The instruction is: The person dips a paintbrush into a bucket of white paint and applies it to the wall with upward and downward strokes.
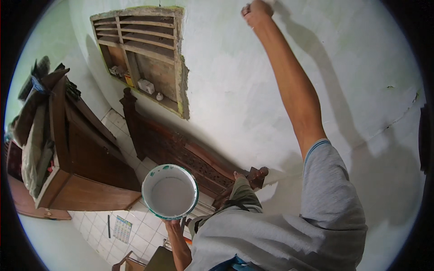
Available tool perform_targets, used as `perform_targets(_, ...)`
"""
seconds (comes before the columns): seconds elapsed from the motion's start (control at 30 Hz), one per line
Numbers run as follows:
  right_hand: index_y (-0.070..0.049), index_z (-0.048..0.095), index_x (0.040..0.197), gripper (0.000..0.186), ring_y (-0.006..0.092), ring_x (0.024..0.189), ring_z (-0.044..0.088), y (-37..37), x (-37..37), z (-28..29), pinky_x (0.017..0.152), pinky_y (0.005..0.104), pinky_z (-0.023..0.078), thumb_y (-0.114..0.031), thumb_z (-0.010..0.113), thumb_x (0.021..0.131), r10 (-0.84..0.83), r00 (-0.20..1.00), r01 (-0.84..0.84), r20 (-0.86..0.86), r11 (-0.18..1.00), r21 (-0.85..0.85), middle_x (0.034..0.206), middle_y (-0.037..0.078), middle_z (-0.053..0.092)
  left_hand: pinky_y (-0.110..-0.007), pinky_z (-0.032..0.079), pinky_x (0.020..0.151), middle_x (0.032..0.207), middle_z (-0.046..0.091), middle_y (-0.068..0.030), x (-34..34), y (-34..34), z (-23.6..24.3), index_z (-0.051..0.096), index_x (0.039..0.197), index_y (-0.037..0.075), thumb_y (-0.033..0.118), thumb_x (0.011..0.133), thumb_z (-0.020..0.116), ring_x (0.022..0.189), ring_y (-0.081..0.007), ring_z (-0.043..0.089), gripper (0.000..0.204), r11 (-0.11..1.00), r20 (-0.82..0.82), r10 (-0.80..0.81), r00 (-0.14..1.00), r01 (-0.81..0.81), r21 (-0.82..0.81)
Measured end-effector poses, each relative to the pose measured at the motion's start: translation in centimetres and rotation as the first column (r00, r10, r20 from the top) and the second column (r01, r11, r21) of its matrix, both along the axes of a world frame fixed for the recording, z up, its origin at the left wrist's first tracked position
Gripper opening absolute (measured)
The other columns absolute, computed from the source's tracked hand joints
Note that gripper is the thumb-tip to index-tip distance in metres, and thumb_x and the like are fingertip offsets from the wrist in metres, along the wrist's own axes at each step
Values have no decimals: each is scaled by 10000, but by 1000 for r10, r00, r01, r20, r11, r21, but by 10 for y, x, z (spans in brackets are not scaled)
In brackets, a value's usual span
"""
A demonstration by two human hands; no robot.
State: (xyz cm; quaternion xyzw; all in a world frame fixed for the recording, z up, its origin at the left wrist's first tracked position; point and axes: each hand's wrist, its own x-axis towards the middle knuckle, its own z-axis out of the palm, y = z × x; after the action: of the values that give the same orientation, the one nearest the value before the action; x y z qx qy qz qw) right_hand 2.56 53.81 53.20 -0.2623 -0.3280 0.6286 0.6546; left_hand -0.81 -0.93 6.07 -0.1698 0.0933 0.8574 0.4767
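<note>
My left hand (pixel 174 224) is mostly hidden under the bucket (pixel 170 191) I hold up. My right hand (pixel 256 12) is a fist at the wall (pixel 253 90); whatever it grips is hidden. The recess items (pixel 145 86) are too small to tell

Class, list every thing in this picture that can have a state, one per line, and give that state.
Round white bucket with a green rim: upright, open, holding white paint.
Left hand: under the bucket, holding it up.
Right hand: raised, closed, against the wall.
White plastered wall: patchy, cracked at the right.
Wooden slatted wall opening: unglazed, small items on its ledge.
Dark carved wooden bed frame: leaning against the wall.
Brown wooden cabinet: shut, clothes piled on it.
</note>
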Motion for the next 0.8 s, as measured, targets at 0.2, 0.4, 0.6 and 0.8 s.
perform_targets(0.2, -81, 367, 720, 103, 159, 373, 371, -10, 9, -88, 332, 311, 302, -98, 409, 812, -119, 986, 81, 117, 954, 289, 504, 38, 384, -471, 420, 874, 1132, 519, -125, 5, -5, 0, 487, 1137, 45, 434, 802, 494, 1025, -299, 496, 513, 999, 39, 30, 999, -30, -14)
perform_targets(0.4, 24, 561, 811, 261, 321, 742, 616, -31, -1, -340, 638, 437, 481, -225, 487, 825, -219, 580, 419, 784, 906, -57, 799, 202, 608, -471, 416, 878, 1132, 519, -125, 9, -6, 0, 489, 1137, 45, 434, 803, 488, 1025, -300, 494, 513, 999, 39, 18, 999, -16, -49)
perform_targets(0.6, -61, 616, 771, 174, 246, 639, 604, -58, 12, -510, 485, 324, 461, -188, 497, 773, 56, 983, 110, 173, 573, -812, 769, 104, 619, -472, 411, 881, 1132, 520, -124, 5, -11, 5, 491, 1137, 44, 434, 805, 483, 1026, -301, 493, 512, 995, 20, 19, 1000, -17, -98)
perform_targets(0.8, -29, 492, 741, 111, 174, 506, 479, -46, -2, -447, 401, 293, 342, -92, 422, 801, 92, 977, 70, 191, 711, -699, 639, 81, 515, -472, 407, 885, 1132, 520, -123, -1, -6, 8, 493, 1136, 43, 434, 806, 478, 1026, -302, 492, 512, 991, 6, 18, 1000, -17, -134)
